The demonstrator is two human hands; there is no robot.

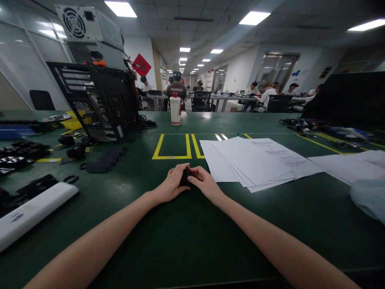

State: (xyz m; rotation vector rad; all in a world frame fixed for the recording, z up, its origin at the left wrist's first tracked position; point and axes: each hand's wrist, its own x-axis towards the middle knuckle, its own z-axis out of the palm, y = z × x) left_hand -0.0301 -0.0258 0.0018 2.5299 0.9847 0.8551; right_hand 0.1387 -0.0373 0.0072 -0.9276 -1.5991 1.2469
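Between my two hands is a small black object (185,178), mostly covered by fingers, so its kind does not show. My left hand (172,184) wraps around its left side, with the thumb along the lower edge. The fingertips of my right hand (204,183) press on its right side. Both hands are just above or resting on the green table (168,249), near the middle. Right of my right hand lies a spread stack of printed paper sheets (249,160).
A computer case (114,102) with a power supply (90,26) on top stands at the left back. Nearby are a white cup (175,109), a long white bar (39,212), loose black parts (24,154) and a plastic bag (368,196). People sit at tables farther back.
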